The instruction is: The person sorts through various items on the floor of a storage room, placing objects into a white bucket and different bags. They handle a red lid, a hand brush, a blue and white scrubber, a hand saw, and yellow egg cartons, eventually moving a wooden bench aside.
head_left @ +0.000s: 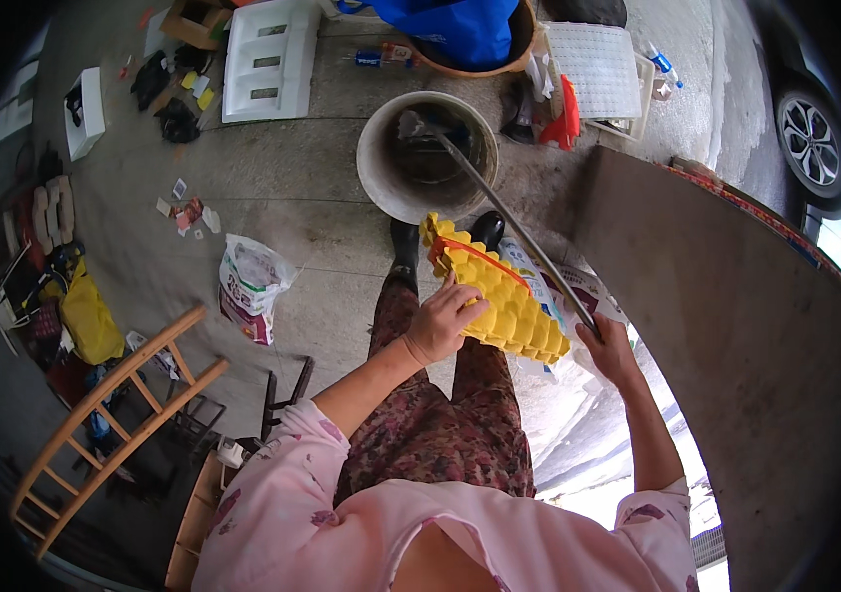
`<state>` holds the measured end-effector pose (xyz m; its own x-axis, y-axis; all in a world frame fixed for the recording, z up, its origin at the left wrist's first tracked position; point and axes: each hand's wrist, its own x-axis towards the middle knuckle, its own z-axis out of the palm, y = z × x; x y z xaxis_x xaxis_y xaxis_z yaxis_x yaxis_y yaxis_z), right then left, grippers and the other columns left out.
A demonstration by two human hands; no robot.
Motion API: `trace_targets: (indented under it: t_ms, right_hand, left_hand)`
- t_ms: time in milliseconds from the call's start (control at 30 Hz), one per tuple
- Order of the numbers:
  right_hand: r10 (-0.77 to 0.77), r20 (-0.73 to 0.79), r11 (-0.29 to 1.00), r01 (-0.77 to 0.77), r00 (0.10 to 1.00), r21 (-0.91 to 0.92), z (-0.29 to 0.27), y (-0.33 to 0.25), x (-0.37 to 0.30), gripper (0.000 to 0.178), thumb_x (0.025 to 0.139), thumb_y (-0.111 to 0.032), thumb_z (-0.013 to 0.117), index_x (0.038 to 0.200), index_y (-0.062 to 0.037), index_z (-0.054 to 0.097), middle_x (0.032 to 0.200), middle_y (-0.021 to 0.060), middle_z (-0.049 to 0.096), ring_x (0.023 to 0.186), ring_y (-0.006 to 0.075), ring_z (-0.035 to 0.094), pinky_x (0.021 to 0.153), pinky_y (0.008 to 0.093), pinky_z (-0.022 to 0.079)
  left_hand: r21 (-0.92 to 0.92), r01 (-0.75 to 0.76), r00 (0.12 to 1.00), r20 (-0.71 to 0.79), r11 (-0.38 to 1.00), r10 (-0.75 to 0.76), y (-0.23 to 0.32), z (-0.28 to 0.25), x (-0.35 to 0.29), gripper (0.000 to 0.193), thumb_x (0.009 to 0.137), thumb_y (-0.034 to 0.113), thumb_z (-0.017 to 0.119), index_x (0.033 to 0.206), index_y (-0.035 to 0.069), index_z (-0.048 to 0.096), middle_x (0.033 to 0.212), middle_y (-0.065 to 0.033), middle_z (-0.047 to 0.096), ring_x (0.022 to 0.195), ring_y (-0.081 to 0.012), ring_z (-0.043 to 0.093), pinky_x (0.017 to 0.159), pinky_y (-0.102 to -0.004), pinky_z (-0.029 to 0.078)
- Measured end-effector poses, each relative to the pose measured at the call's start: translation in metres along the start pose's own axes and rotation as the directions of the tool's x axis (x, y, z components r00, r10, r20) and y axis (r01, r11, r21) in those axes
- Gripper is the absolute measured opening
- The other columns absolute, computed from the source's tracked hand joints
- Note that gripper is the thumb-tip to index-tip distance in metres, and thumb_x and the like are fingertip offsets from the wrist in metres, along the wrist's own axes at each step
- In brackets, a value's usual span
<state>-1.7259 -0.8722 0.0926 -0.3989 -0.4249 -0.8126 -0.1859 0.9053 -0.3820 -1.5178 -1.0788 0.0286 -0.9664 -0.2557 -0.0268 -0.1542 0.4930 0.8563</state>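
My left hand grips the edge of a yellow egg tray, held tilted in front of my legs with a red strip along its upper side. My right hand is wrapped round the near end of a long metal rod. The rod slants up and left past the egg tray, and its far end reaches over a round whitish bucket at my feet. Inside the bucket the bottom looks dark, and what lies there is hard to make out.
A printed plastic sack stands left of my legs, and a wooden ladder-like frame leans farther left. Close on my right rises a large brown panel. Beyond the bucket are a white foam piece and a blue bag in a tub.
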Motion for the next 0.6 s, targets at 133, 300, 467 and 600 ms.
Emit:
trace_targets:
  t_ms: [133, 300, 467, 600]
  right_hand:
    - [0.036, -0.019, 0.997, -0.038, 0.999, -0.065, -0.009, -0.031, -0.005, 0.026, 0.08, -0.017, 0.058, 0.07, 0.0038, 0.047, 0.056, 0.0196, 0.048, 0.05, 0.0304, 0.045, 0.05, 0.0368, 0.037]
    - [0.029, 0.036, 0.988, -0.023, 0.999, -0.155, -0.026, -0.058, -0.02, 0.023, 0.078, -0.015, 0.059, 0.071, 0.0043, 0.049, 0.062, 0.022, 0.052, 0.057, 0.0358, 0.052, 0.053, 0.0393, 0.039]
    - [0.031, 0.074, 0.968, -0.011, 0.997, -0.252, -0.033, -0.065, -0.02, 0.022, 0.075, -0.016, 0.061, 0.072, 0.0043, 0.053, 0.069, 0.0226, 0.056, 0.063, 0.0376, 0.054, 0.057, 0.0411, 0.041]
    - [-0.15, 0.089, 0.951, 0.168, 0.985, -0.26, -0.015, -0.074, 0.01, 0.032, 0.075, -0.025, 0.063, 0.074, 0.0053, 0.055, 0.068, 0.0225, 0.056, 0.063, 0.0365, 0.055, 0.056, 0.0418, 0.041]
  left_hand:
    - [0.037, 0.036, 0.998, -0.048, 0.999, -0.034, -0.004, -0.006, -0.003, 0.032, 0.062, -0.002, 0.061, 0.093, 0.004, 0.057, 0.093, -0.0088, 0.053, 0.087, -0.028, 0.056, 0.083, -0.0411, 0.045]
    - [-0.002, 0.09, 0.989, -0.118, 0.996, -0.09, -0.004, -0.017, -0.007, 0.033, 0.061, -0.001, 0.062, 0.094, 0.004, 0.056, 0.093, -0.0087, 0.052, 0.087, -0.0276, 0.055, 0.081, -0.0388, 0.044]
    - [-0.021, 0.136, 0.984, -0.112, 0.99, -0.138, -0.006, -0.03, -0.015, 0.038, 0.059, -0.004, 0.059, 0.096, 0.004, 0.056, 0.096, -0.0093, 0.052, 0.09, -0.0291, 0.054, 0.089, -0.0429, 0.042]
    - [-0.006, 0.139, 0.978, -0.158, 0.99, -0.138, -0.01, -0.04, -0.017, 0.039, 0.058, 0.004, 0.068, 0.095, 0.004, 0.056, 0.097, -0.0099, 0.053, 0.087, -0.0312, 0.056, 0.084, -0.0397, 0.045]
